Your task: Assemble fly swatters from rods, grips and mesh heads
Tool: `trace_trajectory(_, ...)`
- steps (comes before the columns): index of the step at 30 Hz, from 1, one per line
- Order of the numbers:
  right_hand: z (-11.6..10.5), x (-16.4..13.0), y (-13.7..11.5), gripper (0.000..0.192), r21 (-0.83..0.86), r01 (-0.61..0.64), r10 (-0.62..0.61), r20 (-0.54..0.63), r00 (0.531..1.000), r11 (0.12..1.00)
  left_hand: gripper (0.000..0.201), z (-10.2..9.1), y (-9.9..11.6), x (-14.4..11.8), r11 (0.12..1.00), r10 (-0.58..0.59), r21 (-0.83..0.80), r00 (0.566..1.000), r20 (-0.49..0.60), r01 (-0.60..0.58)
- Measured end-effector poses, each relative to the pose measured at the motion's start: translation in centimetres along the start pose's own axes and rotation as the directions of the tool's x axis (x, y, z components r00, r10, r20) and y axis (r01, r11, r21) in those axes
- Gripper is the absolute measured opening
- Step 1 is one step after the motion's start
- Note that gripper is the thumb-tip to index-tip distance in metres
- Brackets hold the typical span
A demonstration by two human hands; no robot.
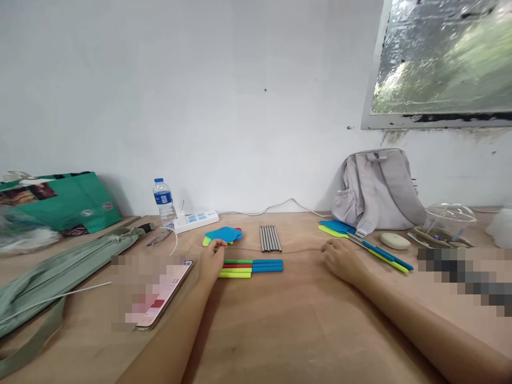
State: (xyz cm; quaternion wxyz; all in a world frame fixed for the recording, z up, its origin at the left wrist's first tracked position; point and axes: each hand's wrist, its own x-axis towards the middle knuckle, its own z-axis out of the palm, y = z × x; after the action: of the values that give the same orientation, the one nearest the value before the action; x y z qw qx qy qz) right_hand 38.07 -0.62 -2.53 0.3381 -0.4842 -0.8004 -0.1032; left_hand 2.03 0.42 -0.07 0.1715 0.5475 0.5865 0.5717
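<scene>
Left hand (212,256), curled, empty, touching row of coloured plastic sticks (252,265) | right hand (340,258) loosely fisted beside row, holding nothing | best aligned by nudging ends flush.

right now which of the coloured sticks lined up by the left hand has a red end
The second stick from the far side of the row of four: its left half is red, while the others' left halves are green or yellow-green.

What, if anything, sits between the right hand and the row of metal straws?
Nothing visible. The right hand rests on bare table, and the metal straws lie up and to its left across open wood. The colored straws lie nearer the left hand, off that path.
</scene>
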Motion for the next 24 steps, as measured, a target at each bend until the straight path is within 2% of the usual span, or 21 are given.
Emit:
trace_trajectory(2,1.1,0.7,-2.3,0.006,0.026,0.094,-0.095,0.069,0.993,0.995,0.012,0.3,0.2,-0.3,0.99,0.102,0.093,0.993,0.056,-0.107)
trace_trajectory(5,2.8,2.4,-4.9,0.014,0.149,0.159,-0.175,0.102,0.979,0.976,0.016,0.5,0.5,-0.6,0.919,0.267,0.266,0.956,0.12,-0.29)
trace_trajectory(9,5.0,5.4,-6.0,0.014,0.257,-0.005,-0.019,0.09,0.996,0.966,0.017,0.5,0.8,-0.8,0.863,0.301,0.375,0.94,0.16,-0.34)
trace_trajectory(12,6.2,6.8,-5.5,0.015,0.245,-0.081,0.054,0.115,0.992,0.966,0.018,0.5,1.0,-0.9,0.852,0.295,0.395,0.938,0.183,-0.345)
trace_trajectory(16,6.5,6.8,-5.0,0.018,0.238,-0.07,0.023,0.196,0.98,0.969,0.018,0.8,1.7,-1.4,0.842,0.306,0.377,0.917,0.256,-0.386)
trace_trajectory(20,6.2,6.5,-5.2,0.017,0.188,-0.059,0.009,0.257,0.966,0.98,0.016,1.5,2.7,-2.6,0.844,0.33,0.308,0.878,0.346,-0.439)
trace_trajectory(24,6.0,6.5,-5.3,0.018,0.132,-0.049,0.009,0.288,0.958,0.99,0.016,2.0,3.4,-3.5,0.836,0.351,0.24,0.817,0.457,-0.493)
